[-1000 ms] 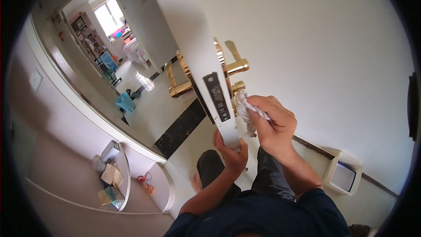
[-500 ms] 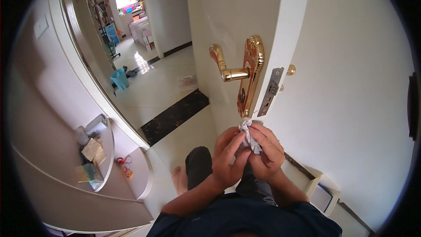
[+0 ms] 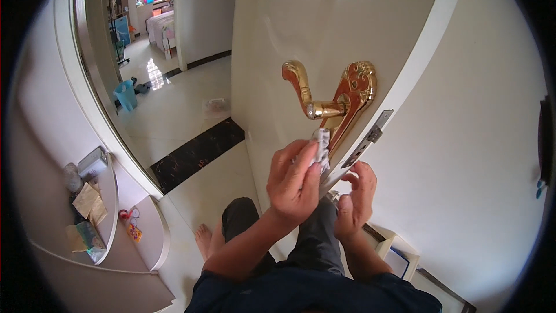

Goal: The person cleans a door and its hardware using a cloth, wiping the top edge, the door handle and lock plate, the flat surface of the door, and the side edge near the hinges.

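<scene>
Pinched in my left hand (image 3: 292, 185) is a crumpled white cloth (image 3: 322, 142), held up against the lower part of the door handle's backplate (image 3: 360, 88). That plate is gold with reddish-brown inlay, and a curved gold lever (image 3: 302, 95) juts from it. The cream door (image 3: 278, 40) stands ajar, its metal latch plate (image 3: 375, 134) showing on the edge. My right hand (image 3: 358, 200) is just beyond the door edge, below the latch, with fingers curled. A small shiny bit shows by its fingertips; I cannot make out what it is.
At left, curved corner shelves (image 3: 113, 208) carry a grey box, papers and red scissors. A black marble threshold (image 3: 197, 156) crosses the doorway; beyond are a blue bin (image 3: 125, 95) and a bed with a person near it. A pale open box (image 3: 399, 258) sits low by the right wall.
My hands have parted. The left carries the cloth up to the handle plate; the right has moved right, by the door edge. The door and handle appear farther right in view.
</scene>
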Demonstrator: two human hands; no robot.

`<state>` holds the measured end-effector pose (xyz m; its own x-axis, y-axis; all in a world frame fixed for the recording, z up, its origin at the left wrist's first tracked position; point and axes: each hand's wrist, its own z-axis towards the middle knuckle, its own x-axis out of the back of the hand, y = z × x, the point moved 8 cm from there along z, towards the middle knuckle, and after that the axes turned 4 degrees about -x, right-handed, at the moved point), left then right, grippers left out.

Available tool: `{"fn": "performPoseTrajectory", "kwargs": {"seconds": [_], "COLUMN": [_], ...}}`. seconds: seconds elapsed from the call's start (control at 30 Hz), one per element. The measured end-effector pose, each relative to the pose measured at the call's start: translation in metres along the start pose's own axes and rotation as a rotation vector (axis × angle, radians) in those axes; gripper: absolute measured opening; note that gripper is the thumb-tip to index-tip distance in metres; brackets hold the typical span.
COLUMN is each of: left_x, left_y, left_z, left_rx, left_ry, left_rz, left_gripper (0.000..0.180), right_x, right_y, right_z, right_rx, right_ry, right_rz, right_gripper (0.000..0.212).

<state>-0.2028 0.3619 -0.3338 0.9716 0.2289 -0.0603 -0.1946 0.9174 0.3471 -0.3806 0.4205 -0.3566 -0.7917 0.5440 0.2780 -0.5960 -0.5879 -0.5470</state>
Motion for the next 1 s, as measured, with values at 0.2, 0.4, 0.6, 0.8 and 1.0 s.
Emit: {"fn": "performPoseTrajectory", "kwargs": {"seconds": [0.2, 0.4, 0.6, 0.8, 1.0], "left_x": [-0.013, -0.023, -0.038, -0.051, -0.057], "left_y": [-0.005, 0.004, 0.009, -0.006, -0.005], "left_z": [0.048, 0.012, 0.047, 0.014, 0.038], "left_rx": [-0.133, -0.249, -0.265, -0.234, -0.259], "left_ry": [0.029, 0.016, 0.037, 0.043, 0.106], "left_rz": [0.012, -0.065, -0.113, -0.08, -0.151], "left_gripper": [0.038, 0.042, 0.05, 0.052, 0.053], "right_x": [-0.044, -0.043, -0.032, -0.033, -0.033], "right_y": [0.034, 0.057, 0.084, 0.095, 0.075], "right_z": [-0.012, -0.016, -0.021, -0.028, -0.005], "right_rx": [-0.037, -0.097, -0.225, -0.103, -0.093], "right_ry": [0.232, 0.297, 0.388, 0.284, 0.219], "right_rz": [0.214, 0.078, 0.17, -0.081, -0.054], "right_gripper": [0.077, 0.078, 0.07, 0.095, 0.074]}}
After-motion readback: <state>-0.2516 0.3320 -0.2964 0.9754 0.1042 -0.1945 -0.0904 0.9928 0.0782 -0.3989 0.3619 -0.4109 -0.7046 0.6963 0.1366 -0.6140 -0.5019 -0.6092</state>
